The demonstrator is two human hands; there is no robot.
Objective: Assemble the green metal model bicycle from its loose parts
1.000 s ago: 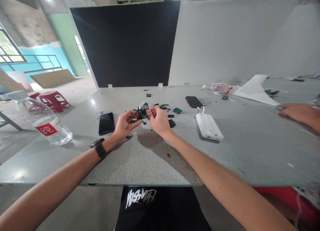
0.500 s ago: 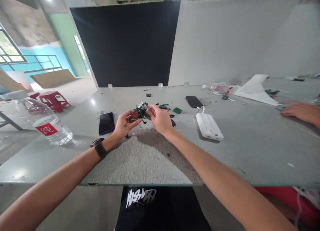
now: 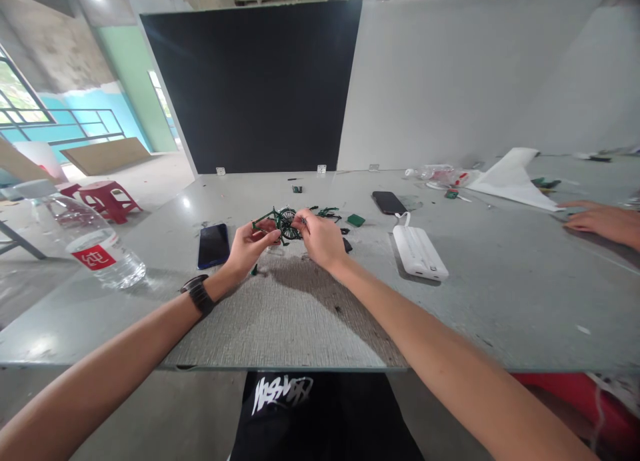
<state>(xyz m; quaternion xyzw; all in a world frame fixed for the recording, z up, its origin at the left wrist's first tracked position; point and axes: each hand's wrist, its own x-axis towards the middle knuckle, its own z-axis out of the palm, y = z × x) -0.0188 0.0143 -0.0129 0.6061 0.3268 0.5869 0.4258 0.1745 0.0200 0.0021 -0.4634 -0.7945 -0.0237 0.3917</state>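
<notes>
Between my two hands, just above the table, is a small dark green model bicycle (image 3: 269, 217) with a black spoked wheel (image 3: 289, 224). My left hand (image 3: 253, 244) pinches the frame at its left end, thumb in front and fingers behind. At the wheel's right side, my right hand (image 3: 320, 238) has thumb and forefinger closed on the wheel's edge; its fingertips partly cover the wheel. Behind my right hand lie thin green model parts (image 3: 327, 212) and a flat green piece (image 3: 355, 220). A tiny green piece (image 3: 255, 270) rests below my left hand.
A phone (image 3: 213, 246) and a water bottle (image 3: 95, 238) are on the left. On the right are a white power bank (image 3: 419, 251), another phone (image 3: 389, 202), a crumpled plastic bottle (image 3: 435, 173) and a white sheet (image 3: 515, 178). Another person's hand (image 3: 600, 221) rests at far right.
The bicycle has turned in my hands: its frame now points more to the left and the wheel shows more fully. A white piece above the wheel is out of sight.
</notes>
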